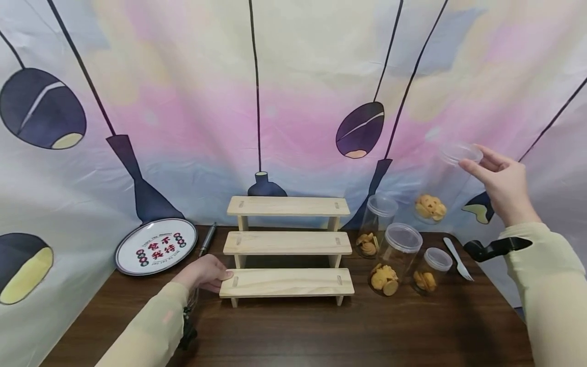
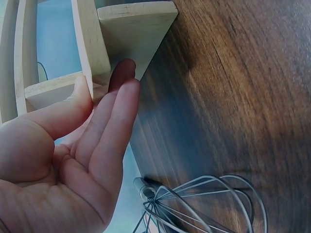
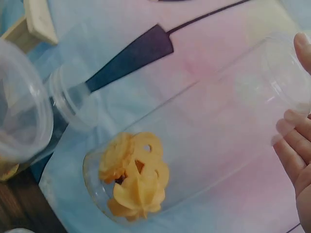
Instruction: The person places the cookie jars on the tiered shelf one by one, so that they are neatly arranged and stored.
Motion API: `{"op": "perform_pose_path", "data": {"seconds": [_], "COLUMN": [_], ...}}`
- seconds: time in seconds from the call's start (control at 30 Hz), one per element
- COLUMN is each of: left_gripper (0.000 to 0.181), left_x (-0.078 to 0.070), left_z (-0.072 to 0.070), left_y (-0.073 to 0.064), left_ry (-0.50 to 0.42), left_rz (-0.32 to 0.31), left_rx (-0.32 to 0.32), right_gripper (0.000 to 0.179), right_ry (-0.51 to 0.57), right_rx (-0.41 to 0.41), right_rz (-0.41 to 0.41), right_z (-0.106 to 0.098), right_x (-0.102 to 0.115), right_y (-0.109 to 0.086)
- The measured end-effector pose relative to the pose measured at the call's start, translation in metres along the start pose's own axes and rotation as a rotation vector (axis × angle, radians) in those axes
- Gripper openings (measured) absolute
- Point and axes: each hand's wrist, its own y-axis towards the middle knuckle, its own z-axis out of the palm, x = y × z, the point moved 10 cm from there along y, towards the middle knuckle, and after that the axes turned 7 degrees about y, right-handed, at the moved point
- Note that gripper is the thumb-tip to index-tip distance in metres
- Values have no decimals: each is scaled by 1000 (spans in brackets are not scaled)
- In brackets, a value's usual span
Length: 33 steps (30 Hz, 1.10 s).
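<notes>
Left of stand (image 1: 288, 243): plate (image 1: 128, 248), red Chinese characters (image 1: 162, 246); right hand (image 1: 508, 184) grips jar (image 1: 444, 182).

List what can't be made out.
Whisk: wires partly hidden by the left hand in the head view, cut by the bottom edge in the left wrist view.
Held jar: top partly covered by the right hand in the head view, cut by the right edge in the right wrist view.
Plate: smallest print too small to read, head view.
</notes>
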Motion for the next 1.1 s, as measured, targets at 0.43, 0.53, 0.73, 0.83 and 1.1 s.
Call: {"op": "perform_pose_path", "data": {"seconds": [0.43, 0.53, 0.73, 0.83, 1.1], "left_gripper": [24, 26, 26, 24, 26], "left_x": [-2, -4, -5, -6, -5], "left_z": [1, 3, 7, 8, 5], "left_y": [-1, 0, 3, 2, -3], "left_ry": [-16, -10, -16, -18, -3], "left_rz": [7, 4, 1, 2, -8], "left_rx": [-16, -22, -25, -25, -33], "right_gripper": [45, 46, 47, 47, 54], "right_ry": [398, 383, 371, 394, 384], "right_rx": [63, 72, 108, 125, 137], "right_rz": [-105, -94, -118, -121, -117], "right_z": [50, 61, 85, 99, 137], "right_x": [48, 53, 68, 73, 79], "right_y": [17, 18, 22, 24, 30]}}
